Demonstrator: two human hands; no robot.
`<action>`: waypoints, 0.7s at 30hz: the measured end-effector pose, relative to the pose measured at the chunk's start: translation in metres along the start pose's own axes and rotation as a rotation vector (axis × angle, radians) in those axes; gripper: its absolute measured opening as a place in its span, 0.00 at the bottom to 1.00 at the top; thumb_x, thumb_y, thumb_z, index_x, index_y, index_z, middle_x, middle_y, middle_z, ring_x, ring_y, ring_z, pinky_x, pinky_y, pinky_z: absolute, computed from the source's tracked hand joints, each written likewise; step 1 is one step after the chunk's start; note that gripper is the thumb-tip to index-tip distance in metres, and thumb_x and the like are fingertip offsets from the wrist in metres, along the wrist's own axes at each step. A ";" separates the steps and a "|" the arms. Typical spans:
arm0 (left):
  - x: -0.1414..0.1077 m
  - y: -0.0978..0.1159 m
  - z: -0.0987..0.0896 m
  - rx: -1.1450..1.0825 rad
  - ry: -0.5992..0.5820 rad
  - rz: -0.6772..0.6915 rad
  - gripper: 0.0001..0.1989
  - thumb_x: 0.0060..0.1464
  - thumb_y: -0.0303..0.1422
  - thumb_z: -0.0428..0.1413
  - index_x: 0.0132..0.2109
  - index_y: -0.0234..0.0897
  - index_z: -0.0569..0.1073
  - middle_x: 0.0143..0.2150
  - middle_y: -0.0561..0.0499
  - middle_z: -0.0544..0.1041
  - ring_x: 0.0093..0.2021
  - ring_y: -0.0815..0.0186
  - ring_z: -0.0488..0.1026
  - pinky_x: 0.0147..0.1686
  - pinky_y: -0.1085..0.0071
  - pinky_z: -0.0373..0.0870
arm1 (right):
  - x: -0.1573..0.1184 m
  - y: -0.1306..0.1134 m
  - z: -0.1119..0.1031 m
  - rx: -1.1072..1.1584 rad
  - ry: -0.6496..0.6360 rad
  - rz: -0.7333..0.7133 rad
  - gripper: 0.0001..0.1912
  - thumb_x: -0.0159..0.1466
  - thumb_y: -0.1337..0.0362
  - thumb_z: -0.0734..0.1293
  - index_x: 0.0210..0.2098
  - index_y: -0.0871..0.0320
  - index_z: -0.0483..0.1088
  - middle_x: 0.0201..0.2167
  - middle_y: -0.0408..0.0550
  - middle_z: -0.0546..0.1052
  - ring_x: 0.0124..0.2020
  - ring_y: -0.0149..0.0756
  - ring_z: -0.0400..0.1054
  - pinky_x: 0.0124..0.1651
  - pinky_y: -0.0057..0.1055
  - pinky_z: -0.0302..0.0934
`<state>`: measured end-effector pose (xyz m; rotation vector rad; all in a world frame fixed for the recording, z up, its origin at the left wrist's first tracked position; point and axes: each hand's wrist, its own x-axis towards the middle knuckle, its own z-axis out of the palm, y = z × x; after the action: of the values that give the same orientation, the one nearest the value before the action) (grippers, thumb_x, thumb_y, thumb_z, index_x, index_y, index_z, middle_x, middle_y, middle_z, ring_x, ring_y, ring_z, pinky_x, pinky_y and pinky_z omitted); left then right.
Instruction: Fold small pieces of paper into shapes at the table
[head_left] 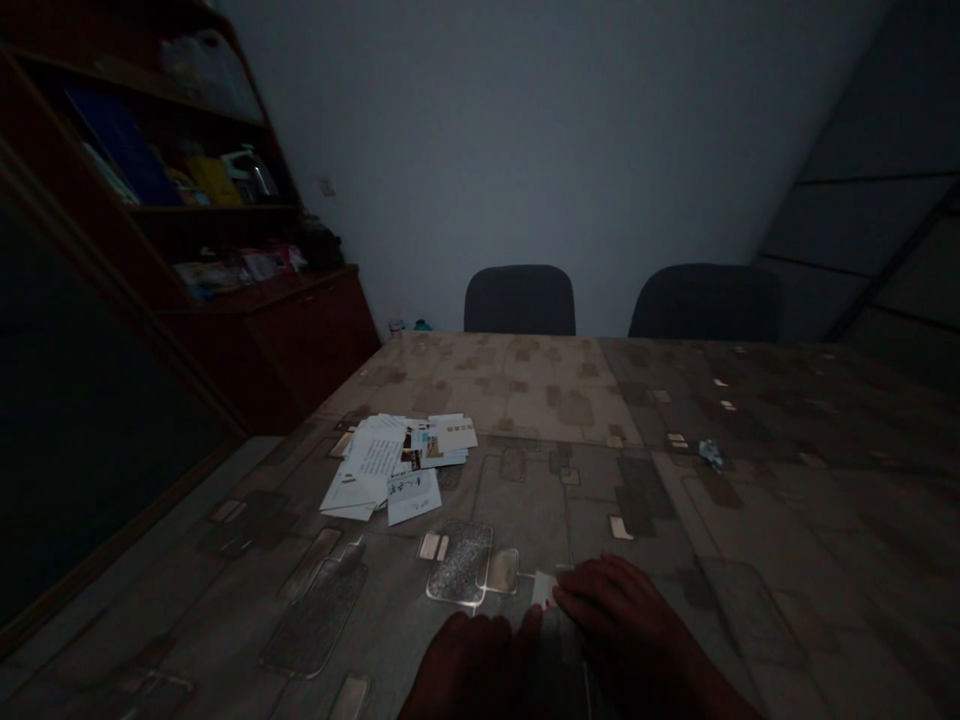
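Note:
Near the table's front edge, a small white piece of paper (pixel 545 588) with a red mark shows between my two hands. My left hand (pixel 474 662) is closed, its fingers curled and a fingertip against the paper's lower left side. From the right, my right hand (pixel 626 615) pinches the paper's edge with its fingers together. The paper's lower part is dark and partly hidden by the hands. Farther off to the left lies a loose pile of white printed cards and papers (pixel 375 455), some overlapping, one with large dark writing.
A patterned cloth covers the table (pixel 517 500). A small crumpled silvery scrap (pixel 709 455) lies at the right. Two dark chairs (pixel 520 300) stand behind the far edge. Shelves of a wooden cabinet (pixel 300 330) hold assorted items at the left. The room is dim.

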<state>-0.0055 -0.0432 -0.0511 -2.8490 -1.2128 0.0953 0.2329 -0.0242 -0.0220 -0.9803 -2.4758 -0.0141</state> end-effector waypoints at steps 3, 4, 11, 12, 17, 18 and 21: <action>0.000 0.000 0.002 -0.001 0.026 0.011 0.24 0.62 0.38 0.54 0.60 0.33 0.60 0.32 0.50 0.77 0.28 0.63 0.73 0.31 0.67 0.69 | -0.002 0.002 0.001 -0.021 0.000 -0.030 0.25 0.57 0.71 0.64 0.54 0.53 0.67 0.48 0.48 0.79 0.46 0.42 0.72 0.52 0.43 0.63; 0.000 0.000 0.003 0.001 0.034 0.017 0.23 0.63 0.38 0.53 0.60 0.32 0.60 0.32 0.49 0.77 0.28 0.62 0.73 0.31 0.67 0.69 | -0.002 0.002 0.002 -0.044 -0.004 -0.043 0.24 0.57 0.69 0.65 0.54 0.53 0.67 0.48 0.48 0.79 0.46 0.43 0.72 0.52 0.44 0.63; -0.003 -0.002 0.008 -0.026 0.061 0.029 0.23 0.64 0.39 0.50 0.61 0.32 0.59 0.32 0.48 0.77 0.29 0.63 0.73 0.31 0.67 0.68 | -0.009 0.001 0.005 -0.071 -0.054 -0.028 0.25 0.60 0.68 0.67 0.57 0.48 0.66 0.51 0.47 0.77 0.49 0.43 0.70 0.56 0.45 0.61; -0.004 -0.002 0.009 -0.024 0.053 0.034 0.24 0.64 0.40 0.50 0.62 0.32 0.59 0.32 0.48 0.77 0.29 0.63 0.73 0.32 0.67 0.69 | -0.010 0.001 0.006 -0.075 -0.051 -0.025 0.25 0.61 0.68 0.67 0.56 0.47 0.66 0.52 0.46 0.76 0.50 0.43 0.70 0.56 0.46 0.61; -0.001 -0.004 0.000 -0.050 -0.033 -0.003 0.24 0.61 0.38 0.53 0.62 0.35 0.60 0.31 0.49 0.77 0.29 0.63 0.74 0.31 0.68 0.69 | -0.008 0.001 0.004 -0.114 0.015 -0.037 0.23 0.61 0.71 0.67 0.54 0.47 0.68 0.50 0.46 0.78 0.48 0.42 0.71 0.54 0.43 0.63; -0.001 -0.004 -0.003 -0.055 -0.033 -0.002 0.25 0.61 0.38 0.54 0.62 0.35 0.60 0.31 0.49 0.77 0.29 0.63 0.74 0.31 0.68 0.69 | -0.006 0.000 0.002 -0.118 0.021 -0.052 0.22 0.61 0.70 0.66 0.53 0.48 0.68 0.49 0.46 0.78 0.47 0.42 0.72 0.53 0.42 0.63; 0.000 -0.004 -0.013 -0.052 -0.020 0.022 0.25 0.61 0.39 0.54 0.62 0.35 0.60 0.32 0.49 0.78 0.28 0.63 0.74 0.29 0.69 0.69 | -0.003 -0.001 0.000 -0.118 0.039 -0.078 0.19 0.62 0.71 0.64 0.51 0.49 0.69 0.47 0.45 0.80 0.45 0.41 0.73 0.50 0.40 0.64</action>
<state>-0.0072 -0.0402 -0.0374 -2.9129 -1.2047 0.0942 0.2344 -0.0264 -0.0233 -0.9211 -2.4999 -0.2054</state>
